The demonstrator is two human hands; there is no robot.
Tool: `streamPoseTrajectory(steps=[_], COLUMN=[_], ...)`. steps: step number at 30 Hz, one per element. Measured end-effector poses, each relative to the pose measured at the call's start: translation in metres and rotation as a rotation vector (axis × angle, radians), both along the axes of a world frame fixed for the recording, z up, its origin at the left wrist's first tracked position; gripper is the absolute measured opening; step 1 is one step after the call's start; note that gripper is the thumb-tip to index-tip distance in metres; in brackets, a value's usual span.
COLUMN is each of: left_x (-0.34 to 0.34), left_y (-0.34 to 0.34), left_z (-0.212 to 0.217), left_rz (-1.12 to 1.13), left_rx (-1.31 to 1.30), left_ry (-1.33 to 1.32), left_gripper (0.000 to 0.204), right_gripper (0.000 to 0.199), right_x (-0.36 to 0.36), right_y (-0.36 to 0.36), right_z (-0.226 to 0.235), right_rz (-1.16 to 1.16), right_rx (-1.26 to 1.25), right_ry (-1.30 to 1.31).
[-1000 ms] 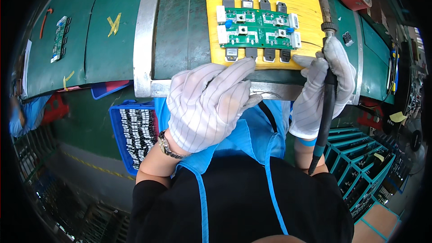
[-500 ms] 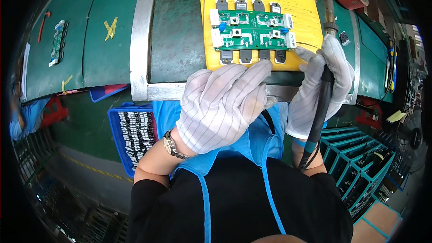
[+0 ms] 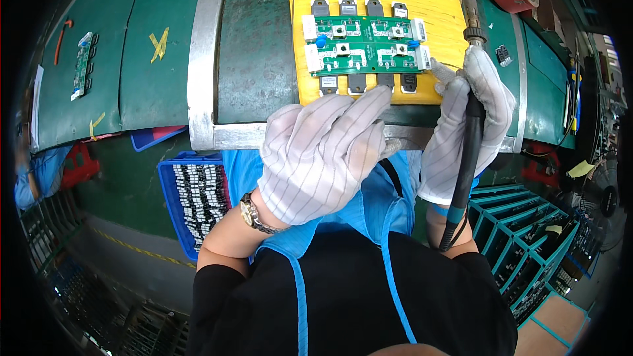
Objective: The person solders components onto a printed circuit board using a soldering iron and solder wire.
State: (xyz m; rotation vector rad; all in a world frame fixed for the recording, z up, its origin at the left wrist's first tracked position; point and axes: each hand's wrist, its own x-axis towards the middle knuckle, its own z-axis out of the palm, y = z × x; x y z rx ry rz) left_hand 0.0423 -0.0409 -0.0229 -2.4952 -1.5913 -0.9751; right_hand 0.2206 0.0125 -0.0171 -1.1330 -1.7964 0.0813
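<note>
A green circuit board (image 3: 366, 62) lies on a yellow pad (image 3: 442, 10), with white blocks at its two ends and blue round parts beside them. Rows of dark flat modules (image 3: 357, 84) stick out along its far and near edges. My left hand (image 3: 323, 151), in a white striped glove, is at the board's near side, fingers stretched toward the near modules; contact is unclear. Also gloved, my right hand (image 3: 489, 95) grips a soldering iron (image 3: 472, 135) by its black handle. The iron stands right of the pad, metal end pointing away from me.
A blue crate (image 3: 173, 207) of small parts sits below the bench at left. Another circuit board (image 3: 83, 66) lies on the left bench. Teal racks (image 3: 521, 224) stand low at right. A small dark part (image 3: 504, 55) lies right of the iron. Someone's blue sleeve (image 3: 43, 171) shows far left.
The soldering iron's metal end has swung slightly left. The board and pad appear a little further left, partly because the whole view has shifted. My left hand keeps nearly the same pose.
</note>
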Motion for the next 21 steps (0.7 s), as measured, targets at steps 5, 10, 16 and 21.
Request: streamPoseTrajectory(steps=[5, 10, 16, 21], left_x=[0.003, 0.009, 0.011, 0.013], left_y=[0.002, 0.004, 0.011, 0.01], left_z=[0.0, 0.008, 0.008, 0.005], left_rz=[0.014, -0.059, -0.079, -0.07], left_rx=[0.038, -0.015, 0.016, 0.027], left_ry=[-0.012, -0.053, -0.047, -0.043], left_gripper=[0.019, 0.019, 0.022, 0.024], right_gripper=[0.03, 0.029, 0.027, 0.031], right_x=[0.003, 0.004, 0.003, 0.001], right_y=[0.0, -0.001, -0.003, -0.002], right_z=[0.002, 0.0, -0.005, -0.002], right_rz=[-0.01, -0.017, -0.022, 0.055], right_rx=[0.012, 0.002, -0.049, -0.123], right_ry=[-0.064, -0.005, 0.211, 0.392])
